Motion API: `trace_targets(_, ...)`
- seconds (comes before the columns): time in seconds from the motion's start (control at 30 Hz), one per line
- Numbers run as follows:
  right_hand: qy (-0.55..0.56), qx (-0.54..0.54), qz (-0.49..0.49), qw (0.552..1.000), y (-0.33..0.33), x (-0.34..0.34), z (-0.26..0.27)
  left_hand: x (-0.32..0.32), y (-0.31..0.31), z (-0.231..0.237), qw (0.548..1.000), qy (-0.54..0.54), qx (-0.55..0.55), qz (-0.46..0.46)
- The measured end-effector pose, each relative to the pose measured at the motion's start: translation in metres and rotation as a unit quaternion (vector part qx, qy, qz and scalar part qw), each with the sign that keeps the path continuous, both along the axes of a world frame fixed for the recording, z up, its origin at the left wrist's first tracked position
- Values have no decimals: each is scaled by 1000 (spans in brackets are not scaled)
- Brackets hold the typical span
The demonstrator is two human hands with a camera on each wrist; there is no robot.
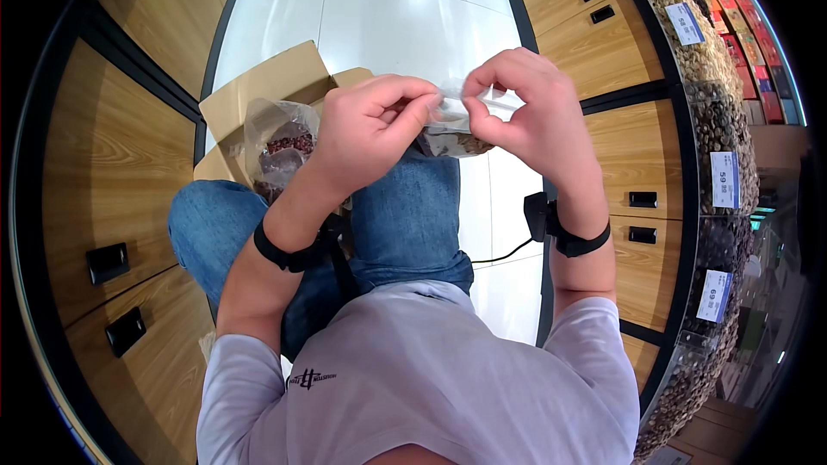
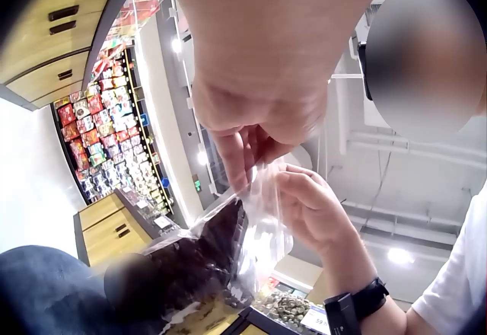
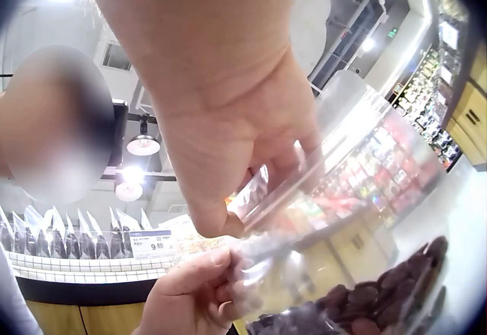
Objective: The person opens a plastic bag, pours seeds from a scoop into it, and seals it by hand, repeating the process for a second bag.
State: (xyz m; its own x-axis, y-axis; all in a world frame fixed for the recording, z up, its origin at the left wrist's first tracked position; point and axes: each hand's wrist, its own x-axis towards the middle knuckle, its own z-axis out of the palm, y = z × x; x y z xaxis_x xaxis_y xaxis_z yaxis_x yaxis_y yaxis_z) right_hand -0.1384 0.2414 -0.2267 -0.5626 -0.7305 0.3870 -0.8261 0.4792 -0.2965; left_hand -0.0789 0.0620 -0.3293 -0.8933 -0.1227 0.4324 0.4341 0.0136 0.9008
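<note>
A clear plastic bag point(image 1: 455, 139) with dark, flat pieces in it hangs between both hands above the knee. Its top edge is pinched by the left hand point(image 1: 372, 125) between thumb and fingers. On the other side, the right hand point(image 1: 536, 112) pinches the same edge, thumb against forefinger. In the left wrist view the bag point(image 2: 199, 255) hangs below the left hand point(image 2: 255, 114), with the right hand point(image 2: 316, 209) beside it. The right wrist view shows the dark pieces point(image 3: 365, 297) at the bottom of the bag, under the right hand point(image 3: 236, 145).
An open cardboard box point(image 1: 258, 86) holding a clear bag of reddish pieces point(image 1: 289, 142) stands at the left, beside the knee point(image 1: 207, 215). Wooden cabinets point(image 1: 129, 181) line both sides of the white floor point(image 1: 370, 17). Bins of dried goods point(image 1: 719, 129) with price tags run along the right.
</note>
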Motion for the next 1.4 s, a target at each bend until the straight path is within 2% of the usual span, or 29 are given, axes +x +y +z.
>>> trace_targets(0.1,3,-27,5,1000,-5,3,-4,0,1,-1,1000,11,10,-12)
trace_targets(0.3,20,-21,-14,999,-10,5,-8,7,-12,16,996,-14,-86,-18)
trace_targets(0.6,14,-32,-19,999,-17,9,-10,9,-7,16,993,39,-102,36)
trace_targets(0.77,42,-32,0,999,-19,11,-11,11,-13,19,979,41,-197,38)
trace_targets(1.07,44,-20,-15,999,-18,13,-10,11,-7,15,988,35,-143,54)
trace_targets(1.4,17,-21,-33,999,-15,17,-8,14,-3,16,987,42,-136,70)
